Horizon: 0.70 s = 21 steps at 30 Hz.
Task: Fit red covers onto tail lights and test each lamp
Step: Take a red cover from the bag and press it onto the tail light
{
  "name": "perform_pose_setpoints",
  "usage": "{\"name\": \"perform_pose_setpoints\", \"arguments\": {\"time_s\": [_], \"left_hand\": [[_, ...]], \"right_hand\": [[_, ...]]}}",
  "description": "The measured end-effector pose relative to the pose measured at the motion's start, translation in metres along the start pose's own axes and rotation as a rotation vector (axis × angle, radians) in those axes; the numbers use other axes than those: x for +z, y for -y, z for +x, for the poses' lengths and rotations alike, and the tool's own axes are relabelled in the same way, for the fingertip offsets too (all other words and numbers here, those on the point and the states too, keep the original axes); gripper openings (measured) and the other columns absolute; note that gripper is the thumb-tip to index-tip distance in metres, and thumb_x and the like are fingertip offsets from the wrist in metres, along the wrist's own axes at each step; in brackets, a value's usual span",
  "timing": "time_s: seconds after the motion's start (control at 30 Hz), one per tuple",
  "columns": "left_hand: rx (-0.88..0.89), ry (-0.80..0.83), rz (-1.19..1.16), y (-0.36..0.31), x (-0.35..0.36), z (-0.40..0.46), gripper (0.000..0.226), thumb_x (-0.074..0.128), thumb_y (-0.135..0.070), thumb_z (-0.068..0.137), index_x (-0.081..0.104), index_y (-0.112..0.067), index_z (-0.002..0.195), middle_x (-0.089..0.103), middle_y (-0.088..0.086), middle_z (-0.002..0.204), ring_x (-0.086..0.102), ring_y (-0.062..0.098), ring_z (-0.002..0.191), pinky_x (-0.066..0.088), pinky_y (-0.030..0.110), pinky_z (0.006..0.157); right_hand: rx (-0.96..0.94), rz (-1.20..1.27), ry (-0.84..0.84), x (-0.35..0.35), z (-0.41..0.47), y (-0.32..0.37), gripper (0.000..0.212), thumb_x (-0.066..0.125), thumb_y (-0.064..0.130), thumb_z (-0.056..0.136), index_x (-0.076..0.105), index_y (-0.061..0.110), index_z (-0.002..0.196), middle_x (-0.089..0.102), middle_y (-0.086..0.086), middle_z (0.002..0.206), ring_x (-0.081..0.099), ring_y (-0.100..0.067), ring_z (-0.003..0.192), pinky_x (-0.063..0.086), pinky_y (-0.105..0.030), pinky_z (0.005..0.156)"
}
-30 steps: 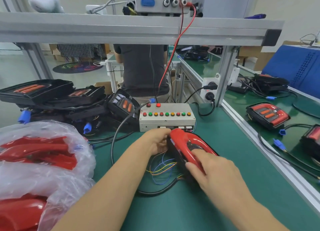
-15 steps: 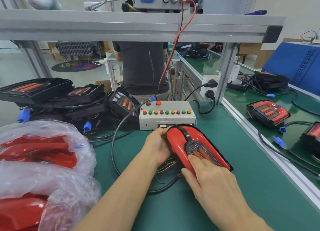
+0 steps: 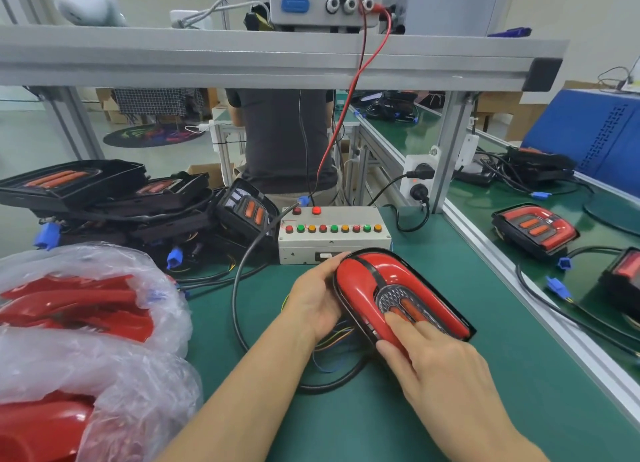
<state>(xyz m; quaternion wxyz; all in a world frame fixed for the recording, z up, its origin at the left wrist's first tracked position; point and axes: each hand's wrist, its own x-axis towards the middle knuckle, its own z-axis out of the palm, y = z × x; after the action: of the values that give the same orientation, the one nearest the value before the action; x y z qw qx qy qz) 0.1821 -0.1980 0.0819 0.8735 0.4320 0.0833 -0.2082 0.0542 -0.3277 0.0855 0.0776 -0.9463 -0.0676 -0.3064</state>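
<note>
Where the green mat point(image 3: 450, 288) fills the centre of the frame, a tail light point(image 3: 398, 295) with its red cover point(image 3: 360, 281) fitted is seen just in front of the test box point(image 3: 332, 233). Its long axis is laid diagonally, the rounded end pointed toward the upper left, the squarer end toward the lower right. The lamp's underside and its wiring are largely hidden beneath it; only some thin coloured wires point(image 3: 332, 340) are seen by its left edge. The left hand point(image 3: 315, 302) is curled round the lamp's left edge, gripping it. The right hand point(image 3: 440, 361) is laid with straight fingers point(image 3: 401, 323) pressed on the near end of the cover. At the lower left, more red covers are seen bagged in clear plastic point(image 3: 114, 368).
</note>
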Motion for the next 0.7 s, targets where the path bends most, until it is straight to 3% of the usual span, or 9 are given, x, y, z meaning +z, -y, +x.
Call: {"name": "perform_pose_setpoints", "arguments": {"time_s": [0.17,0.3,0.43,0.5,0.57,0.63,0.7], "left_hand": [[0.032,-0.046,0.019,0.002,0.006,-0.001,0.024,0.059,-0.017,0.091,0.069,-0.002,0.106,0.072,0.015,0.085,0.068,0.026,0.069,0.058,0.041,0.072],[0.042,-0.061,-0.002,0.006,0.01,-0.003,0.022,0.06,-0.018,0.09,0.069,-0.002,0.101,0.073,0.015,0.081,0.07,0.024,0.062,0.058,0.034,0.056],[0.048,-0.02,0.029,0.011,0.011,-0.007,0.027,0.061,-0.03,0.089,0.07,-0.007,0.102,0.073,0.016,0.097,0.071,0.027,0.074,0.058,0.038,0.069],[0.097,0.037,0.119,0.013,0.011,-0.009,0.025,0.07,-0.017,0.08,0.07,-0.013,0.105,0.072,0.017,0.102,0.071,0.027,0.081,0.058,0.038,0.07],[0.133,0.045,0.173,0.013,0.01,-0.009,0.043,0.071,0.004,0.072,0.067,-0.015,0.11,0.071,0.018,0.102,0.07,0.028,0.08,0.058,0.037,0.067],[0.134,0.03,0.166,0.009,0.012,-0.01,0.049,0.069,0.012,0.069,0.066,-0.014,0.111,0.071,0.018,0.097,0.07,0.027,0.074,0.058,0.035,0.062],[0.127,0.013,0.149,0.002,0.012,-0.01,0.05,0.07,0.01,0.068,0.066,-0.011,0.112,0.073,0.017,0.094,0.07,0.026,0.07,0.057,0.034,0.059]], "right_hand": [[0.005,-0.03,-0.009,0.0,-0.002,-0.004,0.043,0.092,0.028,0.055,0.078,0.012,0.093,0.068,-0.002,0.065,0.06,-0.023,0.041,0.042,-0.029,0.031],[-0.028,-0.035,-0.01,0.0,-0.002,-0.002,0.044,0.093,0.029,0.054,0.078,0.01,0.09,0.07,-0.002,0.067,0.063,-0.021,0.043,0.044,-0.027,0.032],[-0.066,-0.027,-0.011,0.002,-0.002,-0.001,0.044,0.093,0.028,0.054,0.078,0.007,0.091,0.07,-0.002,0.068,0.063,-0.02,0.045,0.043,-0.025,0.033],[-0.052,-0.007,0.003,0.003,-0.002,0.0,0.046,0.094,0.029,0.054,0.078,0.007,0.091,0.069,-0.003,0.068,0.061,-0.021,0.042,0.043,-0.026,0.032],[-0.034,0.042,0.044,0.001,-0.002,0.0,0.043,0.091,0.032,0.059,0.077,0.008,0.091,0.066,-0.003,0.075,0.06,-0.02,0.043,0.043,-0.027,0.033],[0.05,0.18,0.139,-0.006,-0.001,-0.003,0.038,0.076,0.047,0.073,0.073,0.016,0.095,0.058,0.003,0.089,0.061,-0.015,0.055,0.048,-0.03,0.046],[0.252,0.463,0.209,-0.015,-0.001,-0.01,0.036,0.059,0.065,0.074,0.067,0.032,0.087,0.052,0.014,0.089,0.057,-0.007,0.067,0.046,-0.02,0.065]]}}
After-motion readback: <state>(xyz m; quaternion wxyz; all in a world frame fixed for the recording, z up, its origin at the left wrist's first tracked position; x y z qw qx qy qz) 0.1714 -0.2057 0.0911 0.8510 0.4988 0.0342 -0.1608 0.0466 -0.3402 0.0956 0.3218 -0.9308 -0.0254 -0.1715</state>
